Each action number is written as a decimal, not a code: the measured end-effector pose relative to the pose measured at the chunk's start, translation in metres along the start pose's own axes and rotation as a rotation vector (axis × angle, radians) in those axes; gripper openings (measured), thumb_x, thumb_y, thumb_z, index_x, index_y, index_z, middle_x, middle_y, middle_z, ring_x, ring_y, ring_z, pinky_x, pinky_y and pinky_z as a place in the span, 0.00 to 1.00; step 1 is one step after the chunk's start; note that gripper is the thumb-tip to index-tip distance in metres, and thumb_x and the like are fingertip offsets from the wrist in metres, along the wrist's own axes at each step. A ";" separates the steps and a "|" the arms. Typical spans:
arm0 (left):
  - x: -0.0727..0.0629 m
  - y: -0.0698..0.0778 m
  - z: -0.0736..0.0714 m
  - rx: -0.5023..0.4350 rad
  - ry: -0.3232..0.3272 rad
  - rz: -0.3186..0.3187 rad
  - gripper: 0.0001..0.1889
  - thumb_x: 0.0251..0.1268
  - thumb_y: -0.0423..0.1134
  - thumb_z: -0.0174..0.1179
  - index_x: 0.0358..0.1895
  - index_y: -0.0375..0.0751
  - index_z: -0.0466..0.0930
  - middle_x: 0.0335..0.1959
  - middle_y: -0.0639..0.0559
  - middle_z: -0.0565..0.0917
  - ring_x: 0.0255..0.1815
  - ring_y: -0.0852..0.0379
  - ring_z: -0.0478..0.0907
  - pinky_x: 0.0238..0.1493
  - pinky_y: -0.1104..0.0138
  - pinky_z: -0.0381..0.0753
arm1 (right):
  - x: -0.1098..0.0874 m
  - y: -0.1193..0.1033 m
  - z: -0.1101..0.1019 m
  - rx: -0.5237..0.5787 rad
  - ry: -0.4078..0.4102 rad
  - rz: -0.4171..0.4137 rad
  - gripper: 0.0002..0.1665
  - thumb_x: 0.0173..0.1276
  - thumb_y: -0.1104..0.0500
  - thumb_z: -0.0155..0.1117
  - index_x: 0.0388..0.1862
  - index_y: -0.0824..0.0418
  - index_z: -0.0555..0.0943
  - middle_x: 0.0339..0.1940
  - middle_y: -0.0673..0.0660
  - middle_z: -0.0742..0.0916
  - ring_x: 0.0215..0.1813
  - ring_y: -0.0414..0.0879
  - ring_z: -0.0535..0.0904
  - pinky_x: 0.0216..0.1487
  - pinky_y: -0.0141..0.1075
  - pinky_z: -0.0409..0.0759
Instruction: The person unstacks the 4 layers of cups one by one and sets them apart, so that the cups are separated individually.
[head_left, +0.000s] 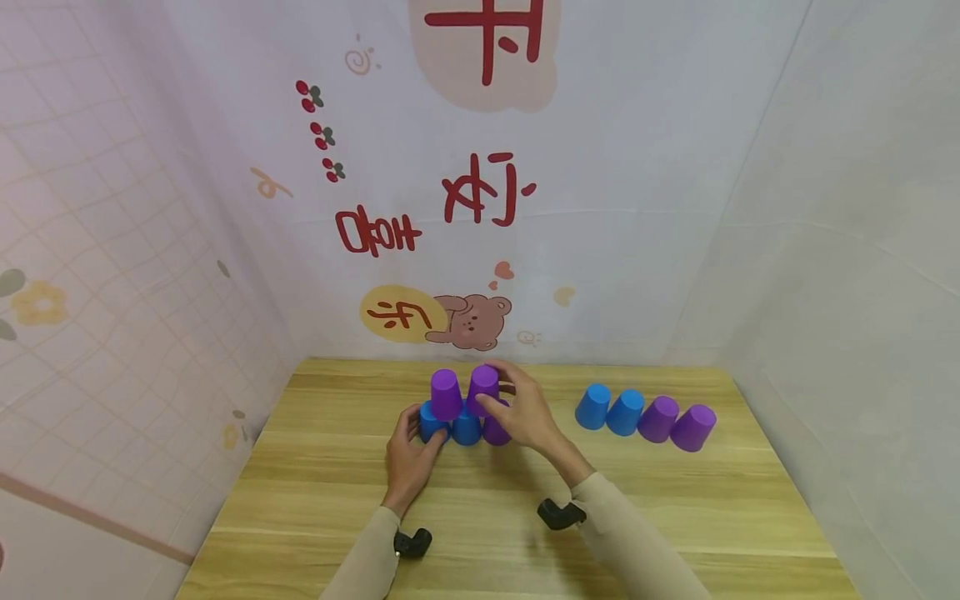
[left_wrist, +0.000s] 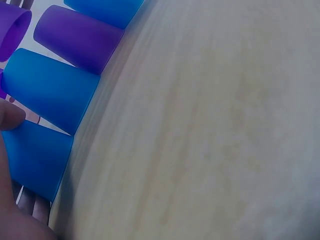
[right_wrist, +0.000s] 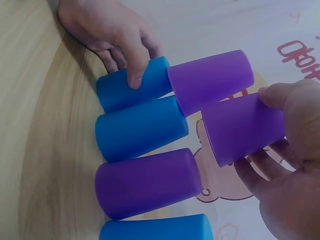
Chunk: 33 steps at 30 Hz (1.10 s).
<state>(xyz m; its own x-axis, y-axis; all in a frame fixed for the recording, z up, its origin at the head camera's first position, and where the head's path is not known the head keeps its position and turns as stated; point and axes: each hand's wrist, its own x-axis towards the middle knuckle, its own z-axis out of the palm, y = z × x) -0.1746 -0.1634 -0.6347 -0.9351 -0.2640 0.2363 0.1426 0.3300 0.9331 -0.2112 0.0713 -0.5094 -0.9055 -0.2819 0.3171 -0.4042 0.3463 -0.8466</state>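
My left hand (head_left: 408, 458) grips the leftmost upside-down blue cup (right_wrist: 132, 85) of a row on the table, thumb in front and fingers behind. Beside it stand a second blue cup (head_left: 467, 427), a purple cup (right_wrist: 150, 184) and, in the wrist views, another blue cup (right_wrist: 157, 230). One purple cup (head_left: 446, 394) rests upside down on the two left blue cups. With thumb and fingers, my right hand (head_left: 528, 412) holds another purple cup (right_wrist: 242, 127), upside down, to its right. In the right wrist view its rim is apart from the row below.
To the right, two blue cups (head_left: 593, 407) and two purple cups (head_left: 693, 428) stand upside down in a row on the wooden table (head_left: 337, 483). A white printed cloth (head_left: 622, 208) hangs behind the table and along both sides.
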 end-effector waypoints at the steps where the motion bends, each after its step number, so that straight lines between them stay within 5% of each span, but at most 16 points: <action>1: 0.000 0.000 0.000 0.002 0.001 -0.001 0.32 0.71 0.35 0.78 0.76 0.44 0.79 0.71 0.40 0.87 0.75 0.38 0.85 0.80 0.40 0.83 | 0.000 -0.001 -0.001 0.003 0.003 -0.004 0.34 0.77 0.62 0.78 0.78 0.60 0.78 0.69 0.63 0.89 0.71 0.62 0.88 0.71 0.58 0.92; 33: 0.000 -0.001 -0.001 -0.009 -0.010 -0.012 0.32 0.69 0.35 0.79 0.74 0.45 0.80 0.71 0.41 0.88 0.74 0.39 0.85 0.80 0.41 0.84 | -0.009 -0.016 -0.037 -0.013 0.090 -0.065 0.35 0.77 0.61 0.78 0.79 0.60 0.77 0.70 0.63 0.89 0.71 0.62 0.88 0.71 0.60 0.91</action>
<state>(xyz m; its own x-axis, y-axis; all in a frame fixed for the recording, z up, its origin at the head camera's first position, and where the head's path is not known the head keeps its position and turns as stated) -0.1742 -0.1642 -0.6354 -0.9400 -0.2590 0.2223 0.1342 0.3184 0.9384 -0.2019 0.1016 -0.4831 -0.8851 -0.2228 0.4086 -0.4635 0.3415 -0.8177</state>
